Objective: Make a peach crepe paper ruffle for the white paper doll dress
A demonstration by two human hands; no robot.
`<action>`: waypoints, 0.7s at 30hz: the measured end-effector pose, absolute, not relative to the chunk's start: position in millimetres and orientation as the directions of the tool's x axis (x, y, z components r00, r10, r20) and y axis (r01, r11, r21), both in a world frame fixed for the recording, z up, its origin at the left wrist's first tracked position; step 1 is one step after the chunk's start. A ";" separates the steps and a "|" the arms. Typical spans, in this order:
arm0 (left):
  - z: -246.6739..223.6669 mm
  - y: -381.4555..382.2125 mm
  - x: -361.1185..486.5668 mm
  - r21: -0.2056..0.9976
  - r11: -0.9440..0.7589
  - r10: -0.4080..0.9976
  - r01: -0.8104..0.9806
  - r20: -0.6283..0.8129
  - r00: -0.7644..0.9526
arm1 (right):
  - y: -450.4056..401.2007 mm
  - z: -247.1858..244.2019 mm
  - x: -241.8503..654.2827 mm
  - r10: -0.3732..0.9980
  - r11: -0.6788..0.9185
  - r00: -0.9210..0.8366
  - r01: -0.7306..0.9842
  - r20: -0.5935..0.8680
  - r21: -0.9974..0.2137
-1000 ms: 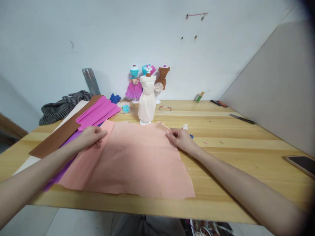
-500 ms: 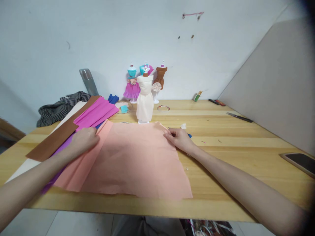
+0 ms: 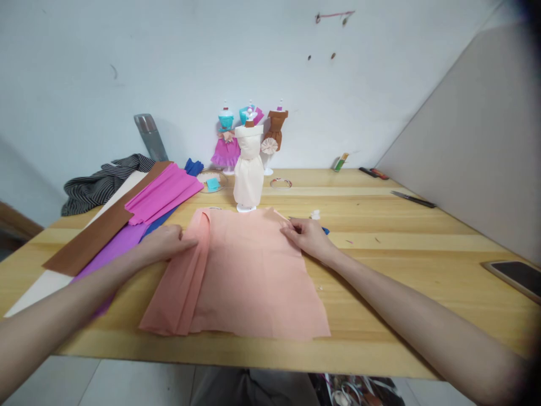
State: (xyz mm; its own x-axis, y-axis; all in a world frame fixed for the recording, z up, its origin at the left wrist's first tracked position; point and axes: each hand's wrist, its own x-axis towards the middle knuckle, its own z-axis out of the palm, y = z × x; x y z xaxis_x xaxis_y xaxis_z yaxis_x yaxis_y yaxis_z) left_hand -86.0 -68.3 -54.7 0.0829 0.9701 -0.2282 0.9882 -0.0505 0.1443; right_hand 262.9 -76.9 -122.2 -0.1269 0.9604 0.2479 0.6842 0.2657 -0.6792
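A peach crepe paper sheet [image 3: 257, 276] lies spread near the table's front edge, its left part folded over in several layers. My left hand [image 3: 167, 242] is closed on that folded left part, thumb on top. At the upper right corner of the sheet, my right hand [image 3: 308, 237] pinches the paper's edge. A blue tip of something shows behind the right hand, mostly hidden. Just beyond the sheet stands a small dress form in a cream dress [image 3: 248, 169].
Left of the sheet lie brown paper [image 3: 105, 223], magenta paper [image 3: 164, 192] and purple paper [image 3: 105, 251]. Behind are a bottle [image 3: 151, 137], striped cloth [image 3: 105, 183] and more dressed forms. Rightward lie a bracelet [image 3: 281, 183], a dark pointed tool [image 3: 414, 199] and a phone [image 3: 515, 276].
My left hand has moved right, bringing the folded left part of the peach paper off the purple and blue papers. My right hand has stayed at the corner.
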 end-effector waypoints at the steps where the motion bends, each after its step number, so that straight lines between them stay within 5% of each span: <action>1: -57.0 -68.9 -83.4 0.145 -0.069 0.971 0.987 -0.215 0.100 | -77.3 -121.6 262.7 0.962 0.261 -0.124 0.679 0.243 -0.686; 8: -53.9 -87.6 -51.5 0.306 -0.043 0.996 0.951 -0.066 0.067 | -79.8 -117.6 260.6 0.977 0.208 -0.080 0.585 0.200 -0.783; 10: -53.4 -97.7 -42.3 0.440 -0.054 0.996 0.896 -0.040 0.080 | -80.5 -117.2 259.4 0.978 0.204 -0.074 0.555 0.196 -0.807; 14: -54.1 -120.1 -24.1 0.786 0.057 0.941 0.615 -0.248 0.229 | -83.1 -116.1 257.0 0.980 0.195 -0.068 0.492 0.186 -0.849; 16: -55.5 -126.3 -19.9 0.861 0.015 0.920 0.508 -0.212 0.331 | -84.3 -115.5 256.4 0.985 0.174 -0.063 0.461 0.163 -0.870; 18: -57.8 -126.0 -21.3 0.816 -0.271 0.869 0.511 -0.020 0.494 | -84.6 -115.5 256.3 0.989 0.150 -0.061 0.433 0.137 -0.889; 21: -62.9 -115.1 -27.3 0.389 -0.823 0.523 0.414 0.234 0.820 | -83.4 -116.9 257.0 0.992 0.128 -0.056 0.391 0.115 -0.911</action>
State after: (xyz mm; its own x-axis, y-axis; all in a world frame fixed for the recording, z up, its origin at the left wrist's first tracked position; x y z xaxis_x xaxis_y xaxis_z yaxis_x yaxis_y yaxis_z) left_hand -27.3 -115.1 -62.9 0.8196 0.5229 0.2342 0.4139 -0.8230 0.3890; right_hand 257.0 -83.4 -116.9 -0.0560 0.9918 0.1152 0.3910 0.1279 -0.9115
